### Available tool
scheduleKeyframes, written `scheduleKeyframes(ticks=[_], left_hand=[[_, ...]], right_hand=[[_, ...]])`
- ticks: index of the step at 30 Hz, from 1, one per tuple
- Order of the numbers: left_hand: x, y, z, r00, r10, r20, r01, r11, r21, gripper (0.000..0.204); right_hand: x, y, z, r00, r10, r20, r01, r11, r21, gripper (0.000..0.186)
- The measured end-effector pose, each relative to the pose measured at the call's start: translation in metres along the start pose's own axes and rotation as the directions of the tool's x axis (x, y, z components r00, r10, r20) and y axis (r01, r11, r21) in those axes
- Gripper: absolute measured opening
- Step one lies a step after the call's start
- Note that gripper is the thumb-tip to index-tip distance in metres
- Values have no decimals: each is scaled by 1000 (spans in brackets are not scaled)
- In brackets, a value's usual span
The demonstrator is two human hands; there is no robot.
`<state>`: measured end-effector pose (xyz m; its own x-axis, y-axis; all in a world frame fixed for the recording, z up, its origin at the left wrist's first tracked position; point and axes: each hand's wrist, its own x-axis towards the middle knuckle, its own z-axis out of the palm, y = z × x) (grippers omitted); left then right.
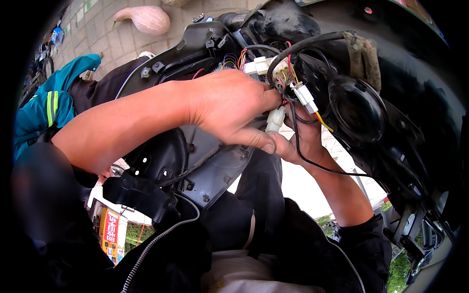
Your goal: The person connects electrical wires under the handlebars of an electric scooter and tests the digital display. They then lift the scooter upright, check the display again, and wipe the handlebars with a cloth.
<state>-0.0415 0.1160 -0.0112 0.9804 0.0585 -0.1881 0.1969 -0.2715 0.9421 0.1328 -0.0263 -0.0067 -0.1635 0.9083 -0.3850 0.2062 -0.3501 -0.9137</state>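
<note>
Both hands work a white wiring connector inside an opened scooter front.

The white connector point(275, 118) sits among coloured wires point(288, 73), pinched between the left hand point(229, 110) thumb and the right hand point(298, 144) fingers, both closed on it. This looks like seating or separating the plug; the next move likely needs a firm, straight pull or push beside the black horn point(356, 110).

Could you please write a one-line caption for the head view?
Left hand and right hand pinch a white connector among wires inside an opened black scooter.
</note>
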Motion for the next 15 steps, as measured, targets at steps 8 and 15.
scheduleKeyframes(ticks=[8, 15], left_hand=[[1, -2, 3, 999, 5, -38, -5, 1000, -22, 61], [-1, -5, 6, 998, 12, -59, -14, 999, -39, 62]], right_hand=[[0, 5, -3, 995, -75, 74, 76, 997, -14, 73], [1, 10, 1, 995, -96, 33, 95, 995, 43, 70]])
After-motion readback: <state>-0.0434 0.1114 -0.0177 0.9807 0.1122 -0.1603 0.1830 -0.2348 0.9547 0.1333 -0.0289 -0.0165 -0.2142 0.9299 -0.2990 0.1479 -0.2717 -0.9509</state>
